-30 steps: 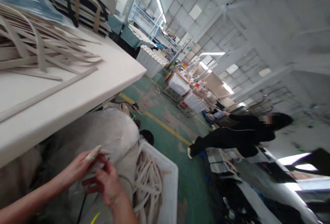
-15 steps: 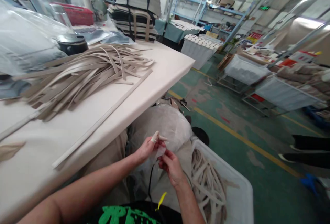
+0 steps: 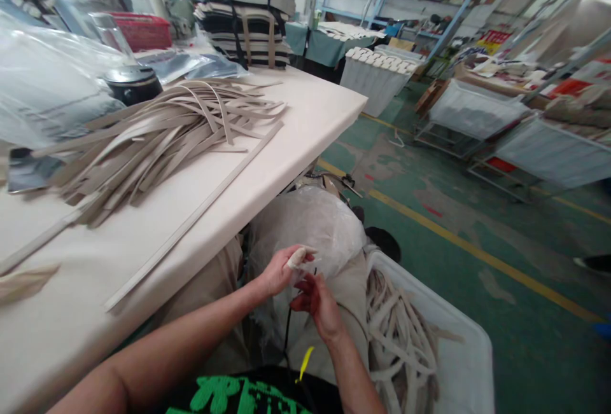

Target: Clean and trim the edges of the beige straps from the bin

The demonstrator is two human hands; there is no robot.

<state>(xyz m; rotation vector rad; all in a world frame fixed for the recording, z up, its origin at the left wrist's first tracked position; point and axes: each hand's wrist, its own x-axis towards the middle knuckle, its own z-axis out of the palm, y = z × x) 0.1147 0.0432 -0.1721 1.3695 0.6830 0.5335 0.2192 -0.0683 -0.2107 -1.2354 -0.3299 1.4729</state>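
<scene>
Over my lap, my left hand [image 3: 285,269] is closed, a whitish cover [image 3: 296,257] round its thumb. A pale, see-through scrap shows by its fingers, too blurred to name. Just below and to the right, my right hand [image 3: 321,307] has curled fingers near the left fingertips. A thin black cord [image 3: 287,331] runs up from my clothing to the right fingers, and a short dark tip shows above them. A yellow tag [image 3: 304,363] hangs by the cord. Beyond the hands lies a clear plastic-wrapped bundle [image 3: 310,220].
A white table [image 3: 305,140] on the left bears a heap of beige strips [image 3: 157,140], one long single strip [image 3: 200,210] and a dark lidded pot [image 3: 132,85]. On my right, a white bin [image 3: 470,350] holds more strips [image 3: 401,338]. Carts [image 3: 477,112] stand across the green floor.
My hands have moved slightly apart, and the left thumb now points more to the right. The pale scrap between them shows less. The view has turned a little.
</scene>
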